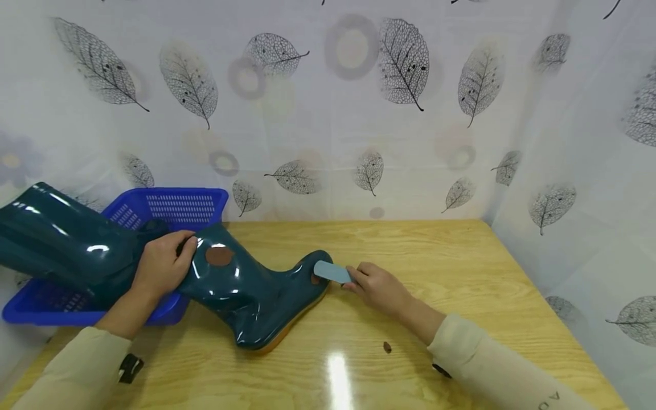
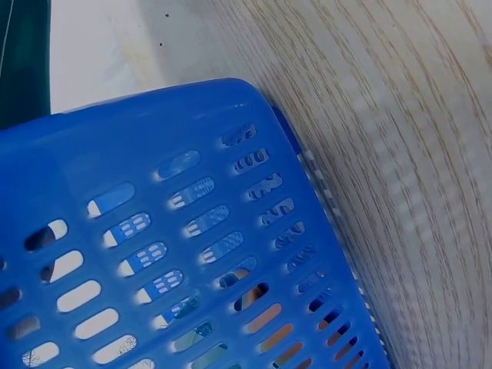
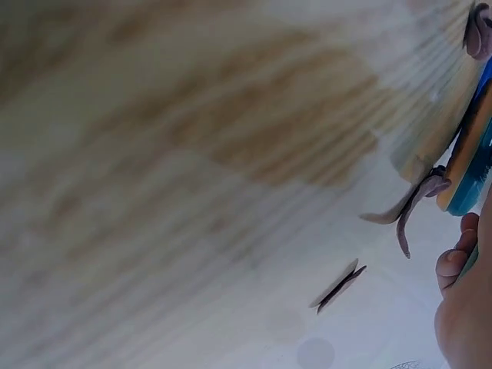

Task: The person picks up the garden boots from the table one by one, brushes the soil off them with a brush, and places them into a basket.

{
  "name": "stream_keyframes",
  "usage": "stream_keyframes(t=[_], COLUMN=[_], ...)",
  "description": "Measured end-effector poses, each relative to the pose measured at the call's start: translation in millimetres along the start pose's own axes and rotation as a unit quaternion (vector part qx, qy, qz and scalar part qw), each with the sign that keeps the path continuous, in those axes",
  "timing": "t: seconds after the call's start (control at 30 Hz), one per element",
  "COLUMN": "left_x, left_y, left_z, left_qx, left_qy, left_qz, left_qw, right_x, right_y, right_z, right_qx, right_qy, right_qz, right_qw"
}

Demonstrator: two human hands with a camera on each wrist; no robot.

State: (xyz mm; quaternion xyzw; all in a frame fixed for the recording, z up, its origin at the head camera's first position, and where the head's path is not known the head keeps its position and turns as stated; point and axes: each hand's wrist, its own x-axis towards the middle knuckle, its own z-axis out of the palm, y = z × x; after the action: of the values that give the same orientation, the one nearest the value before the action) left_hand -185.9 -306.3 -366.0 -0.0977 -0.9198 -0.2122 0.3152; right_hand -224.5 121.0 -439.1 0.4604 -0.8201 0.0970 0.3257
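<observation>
A dark green rubber boot (image 1: 256,285) with an orange-brown sole lies slanted on the table, its toe to the right. One brown patch (image 1: 219,255) marks its shaft and another shows near the toe. My left hand (image 1: 163,262) grips the boot at the shaft's upper end. Between thumb and fingers, my right hand (image 1: 381,289) holds a flat light-blue tool (image 1: 332,271), whose far end lies over the toe patch. The tool's exact kind is unclear. In the right wrist view, the boot's toe (image 3: 465,196) shows beside the right hand's fingers.
A blue perforated basket (image 1: 179,199) stands at the left, with a second green boot (image 1: 66,239) leaning in it. A small brown flake (image 1: 386,347) lies on the wooden table (image 1: 410,245). Dark curled bits (image 3: 419,201) lie near the toe. A leaf-patterned curtain (image 1: 328,114) hangs behind.
</observation>
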Motion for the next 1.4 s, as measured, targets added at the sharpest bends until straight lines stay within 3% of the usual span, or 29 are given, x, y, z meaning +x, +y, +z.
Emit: stream_keyframes(t=[0.57, 0.7, 0.83, 1.0, 1.13, 1.23, 1.4], left_x=[-1.7, -1.9, -1.2, -0.1, 0.0, -0.4, -1.0], left_y=[0.3, 1.1, 2.0, 1.1, 0.2, -0.1, -1.3], left_z=[0.3, 0.1, 0.2, 0.1, 1.1, 1.4, 1.4], left_qx=[0.002, 0.002, 0.001, -0.001, -0.001, 0.000, 0.001], left_qy=[-0.005, -0.008, -0.009, -0.002, -0.004, -0.006, -0.003], left_qz=[-0.007, -0.008, -0.007, -0.002, -0.002, -0.002, -0.002], left_qw=[1.0000, 0.9999, 0.9999, 1.0000, 1.0000, 1.0000, 1.0000], right_x=[-1, 0, 0, 0, -1, -1, 0], right_y=[-7, -6, -3, -2, -4, -6, -12], right_z=[0.1, -0.9, -1.7, -2.1, -2.5, -1.6, -0.1], right_qx=[0.027, 0.022, -0.006, -0.044, -0.018, 0.008, 0.018], right_qy=[-0.015, 0.003, 0.016, -0.020, -0.033, -0.019, -0.003], right_qz=[-0.078, -0.052, 0.001, 0.068, 0.088, 0.057, -0.033], right_qw=[0.996, 0.998, 1.000, 0.997, 0.995, 0.998, 0.999])
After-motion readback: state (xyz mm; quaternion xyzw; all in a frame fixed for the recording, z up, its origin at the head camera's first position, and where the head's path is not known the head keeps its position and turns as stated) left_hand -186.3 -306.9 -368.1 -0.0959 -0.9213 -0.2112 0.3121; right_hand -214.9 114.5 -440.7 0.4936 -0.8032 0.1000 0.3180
